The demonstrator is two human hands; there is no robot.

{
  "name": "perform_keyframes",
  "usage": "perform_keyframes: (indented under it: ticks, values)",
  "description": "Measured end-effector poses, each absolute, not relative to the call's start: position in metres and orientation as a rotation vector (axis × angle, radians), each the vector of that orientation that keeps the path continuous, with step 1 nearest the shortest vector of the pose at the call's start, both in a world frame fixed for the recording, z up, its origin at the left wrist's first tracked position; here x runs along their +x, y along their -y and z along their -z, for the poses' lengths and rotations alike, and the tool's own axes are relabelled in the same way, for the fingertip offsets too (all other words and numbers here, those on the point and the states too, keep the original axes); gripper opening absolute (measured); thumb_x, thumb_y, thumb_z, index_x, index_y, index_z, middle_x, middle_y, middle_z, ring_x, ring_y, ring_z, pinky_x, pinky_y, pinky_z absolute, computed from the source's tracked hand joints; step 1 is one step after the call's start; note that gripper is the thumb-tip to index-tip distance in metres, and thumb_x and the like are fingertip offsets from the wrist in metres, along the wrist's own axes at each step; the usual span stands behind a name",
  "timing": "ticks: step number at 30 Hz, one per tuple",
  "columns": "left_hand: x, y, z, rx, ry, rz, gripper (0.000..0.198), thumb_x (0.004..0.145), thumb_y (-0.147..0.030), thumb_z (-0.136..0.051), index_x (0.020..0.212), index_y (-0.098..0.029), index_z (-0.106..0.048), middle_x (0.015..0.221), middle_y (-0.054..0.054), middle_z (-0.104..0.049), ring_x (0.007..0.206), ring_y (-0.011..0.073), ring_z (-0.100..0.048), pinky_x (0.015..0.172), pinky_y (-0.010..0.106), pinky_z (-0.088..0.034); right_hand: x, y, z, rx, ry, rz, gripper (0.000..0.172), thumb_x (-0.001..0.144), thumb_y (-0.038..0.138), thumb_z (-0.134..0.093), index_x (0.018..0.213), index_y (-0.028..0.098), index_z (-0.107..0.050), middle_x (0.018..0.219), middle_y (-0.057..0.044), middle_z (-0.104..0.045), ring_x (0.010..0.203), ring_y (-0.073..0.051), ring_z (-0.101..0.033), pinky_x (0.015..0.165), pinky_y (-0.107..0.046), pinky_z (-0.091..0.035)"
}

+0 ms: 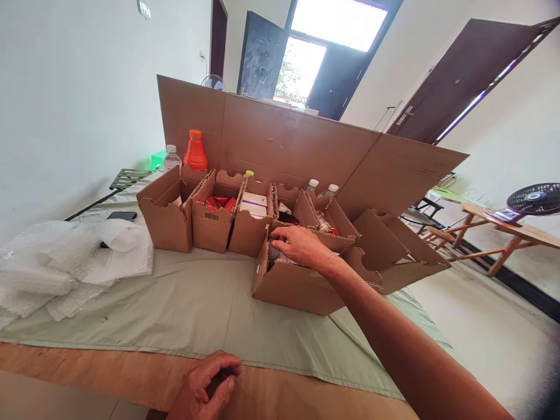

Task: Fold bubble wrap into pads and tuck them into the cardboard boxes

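Note:
My right hand point(300, 246) reaches forward into an open cardboard box point(289, 286) that sits on the pale green cloth point(192, 303). Its fingers curl down over something pale and wrapped inside the box, which I cannot make out. My left hand point(203, 388) rests at the near wooden table edge point(109, 373), fingers curled closed, with a dark gap between thumb and fingers; nothing nameable shows in it.
A row of small cardboard boxes point(210, 219) holds red packets, white boxes and bottles. Behind stands a tall cardboard sheet point(280, 140), an orange bottle point(195, 151) and a clear bottle point(171, 157). Bubble wrap point(65, 262) and a phone point(121, 216) lie left. An open empty box point(394, 256) sits right.

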State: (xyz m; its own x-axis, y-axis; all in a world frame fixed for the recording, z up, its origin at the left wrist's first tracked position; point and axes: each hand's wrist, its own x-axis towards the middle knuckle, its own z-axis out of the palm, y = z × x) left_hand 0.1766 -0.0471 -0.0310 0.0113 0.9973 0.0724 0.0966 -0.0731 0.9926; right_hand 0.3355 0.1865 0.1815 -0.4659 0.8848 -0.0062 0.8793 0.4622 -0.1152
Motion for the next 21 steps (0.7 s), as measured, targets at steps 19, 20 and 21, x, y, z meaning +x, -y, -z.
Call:
perform_keyframes:
  ticks: [19,20,21]
  values:
    - [0.2,-0.058,-0.027,1.337,-1.431,-1.3,0.076,0.088,-0.042,-0.062,0.156,-0.03,-0.03,0.161,0.013,-0.036,0.146,0.0348,-0.039,0.112,0.054,-0.042,0.52,-0.063,-0.079,-1.546,1.413,-0.225,0.046,0.087,0.047,-0.061,0.127,0.024,-0.063,0.121,-0.011,-0.071,0.103,-0.027,-0.067,0.085,-0.042,-0.054]
    - [0.207,-0.065,-0.028,1.339,-1.425,-1.303,0.08,0.087,-0.042,-0.062,0.157,-0.03,-0.026,0.164,0.013,-0.031,0.148,0.0353,-0.035,0.113,0.055,-0.041,0.52,-0.068,-0.073,-1.546,1.424,-0.279,0.051,0.086,0.049,-0.062,0.131,0.025,-0.06,0.126,-0.011,-0.069,0.109,-0.028,-0.065,0.086,-0.042,-0.054]
    - [0.214,-0.071,-0.029,1.336,-1.416,-1.311,0.083,0.086,-0.042,-0.062,0.158,-0.029,-0.023,0.165,0.014,-0.028,0.149,0.0354,-0.033,0.114,0.056,-0.039,0.518,-0.074,-0.068,-1.54,1.441,-0.337,0.055,0.085,0.05,-0.062,0.134,0.025,-0.058,0.13,-0.011,-0.067,0.113,-0.029,-0.064,0.087,-0.043,-0.054]
